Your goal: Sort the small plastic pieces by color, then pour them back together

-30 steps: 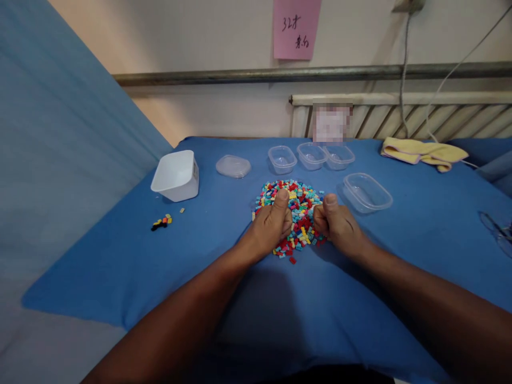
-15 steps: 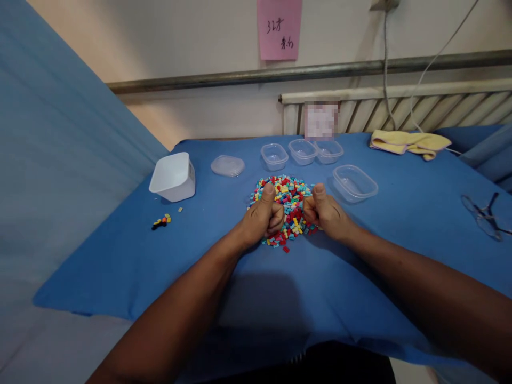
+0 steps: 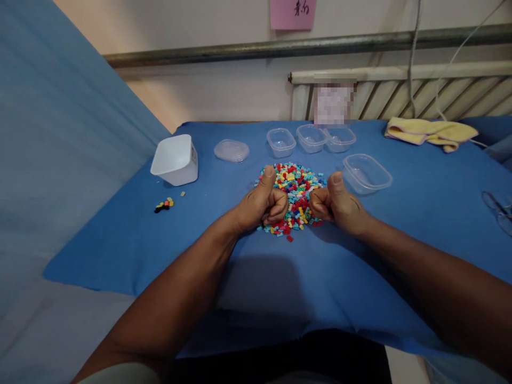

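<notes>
A heap of small multicoloured building bricks [image 3: 296, 184] lies in the middle of the blue-covered table. Over its left side I hold my left hand [image 3: 264, 201] in a fist with the thumb pointing up. My right hand [image 3: 339, 205] makes the same thumb-up fist at the heap's right edge. A gap with bricks behind it separates the two fists. Neither hand shows anything in its curled fingers. Just beyond my right hand stands a clear plastic container [image 3: 367, 175].
Farther back are three smaller clear containers [image 3: 281, 143] and a stack of clear lids [image 3: 232, 151]. A white tub [image 3: 176, 161] stands at left, with a few loose bricks [image 3: 164, 205] before it. A yellow cloth [image 3: 430, 133] and glasses [image 3: 500, 210] lie at right.
The view has tilted down and shifted slightly left. My fists have moved a little farther apart, both still with thumbs up. The bricks and containers stay where they were on the table.
</notes>
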`<move>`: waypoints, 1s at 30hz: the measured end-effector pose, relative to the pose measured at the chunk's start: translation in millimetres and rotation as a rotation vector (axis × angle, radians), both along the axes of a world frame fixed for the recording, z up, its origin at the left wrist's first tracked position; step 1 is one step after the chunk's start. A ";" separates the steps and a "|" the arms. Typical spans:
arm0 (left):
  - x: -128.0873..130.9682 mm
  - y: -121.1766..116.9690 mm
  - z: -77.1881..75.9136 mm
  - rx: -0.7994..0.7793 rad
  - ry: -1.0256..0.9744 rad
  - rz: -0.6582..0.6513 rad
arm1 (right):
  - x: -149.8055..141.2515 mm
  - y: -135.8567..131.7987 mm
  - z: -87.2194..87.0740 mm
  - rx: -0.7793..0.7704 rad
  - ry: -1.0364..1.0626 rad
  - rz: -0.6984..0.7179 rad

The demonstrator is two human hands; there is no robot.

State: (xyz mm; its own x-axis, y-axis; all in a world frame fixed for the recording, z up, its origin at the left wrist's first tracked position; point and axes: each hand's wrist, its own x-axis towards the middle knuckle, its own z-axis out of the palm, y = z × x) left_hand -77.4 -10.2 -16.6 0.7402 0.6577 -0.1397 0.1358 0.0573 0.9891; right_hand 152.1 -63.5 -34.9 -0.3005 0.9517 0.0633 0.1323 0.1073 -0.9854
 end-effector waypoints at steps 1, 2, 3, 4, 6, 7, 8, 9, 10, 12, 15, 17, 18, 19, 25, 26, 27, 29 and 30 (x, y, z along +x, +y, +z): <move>0.2 -0.9 0.8 0.000 0.011 0.007 | -0.4 -0.2 0.1 0.001 -0.010 -0.007; 0.3 -1.8 1.7 0.001 0.021 0.018 | -0.6 -0.2 0.0 0.002 -0.018 -0.010; 0.4 -2.6 2.5 0.002 0.028 0.025 | -0.4 0.2 -0.2 0.005 -0.022 -0.011; 0.4 -3.3 3.3 0.004 0.027 0.029 | -0.2 0.6 -0.5 0.010 -0.025 -0.010; 0.4 -4.3 4.3 0.013 0.013 0.032 | 0.5 1.2 -0.8 0.026 -0.030 -0.012; 0.3 -4.6 4.5 0.021 0.007 0.034 | 0.8 1.3 -0.7 0.037 -0.036 -0.017; 0.2 -4.7 4.6 0.034 0.003 0.038 | 1.1 1.1 -0.5 0.050 -0.044 -0.026; 0.1 -5.0 4.6 0.051 -0.003 0.046 | 1.4 0.8 -0.3 0.068 -0.056 -0.042; -0.2 -5.3 4.7 0.072 -0.012 0.054 | 1.8 0.4 -0.3 0.093 -0.070 -0.069; -0.6 -7.4 5.7 0.114 -0.054 0.059 | 3.3 -0.1 -1.7 0.170 -0.107 -0.157; 0.9 -16.8 10.5 0.149 -0.092 0.003 | 7.9 1.0 -7.4 0.298 -0.173 -0.307; 6.3 -29.4 15.7 0.140 -0.065 -0.102 | 11.7 2.9 -11.9 0.354 -0.231 -0.348; 11.0 -37.7 18.5 0.140 -0.040 -0.180 | 13.3 3.9 -13.7 0.381 -0.268 -0.352; 17.3 -47.0 20.8 0.145 -0.018 -0.267 | 14.7 4.9 -15.2 0.415 -0.306 -0.348; 82.7 -111.5 1.9 0.376 0.006 -0.789 | 15.8 8.4 -20.2 0.699 -0.462 -0.165; 94.0 -122.4 -9.1 0.385 0.005 -0.912 | 15.8 8.6 -21.3 0.735 -0.487 -0.131; 103.5 -133.4 -21.6 0.389 -0.022 -1.050 | 16.0 8.8 -22.5 0.765 -0.515 -0.103; 115.1 -155.7 -48.0 0.419 -0.048 -1.095 | 16.8 9.2 -25.1 0.814 -0.571 -0.065; 117.1 -166.7 -60.1 0.422 -0.058 -1.093 | 17.3 9.4 -26.3 0.835 -0.593 -0.051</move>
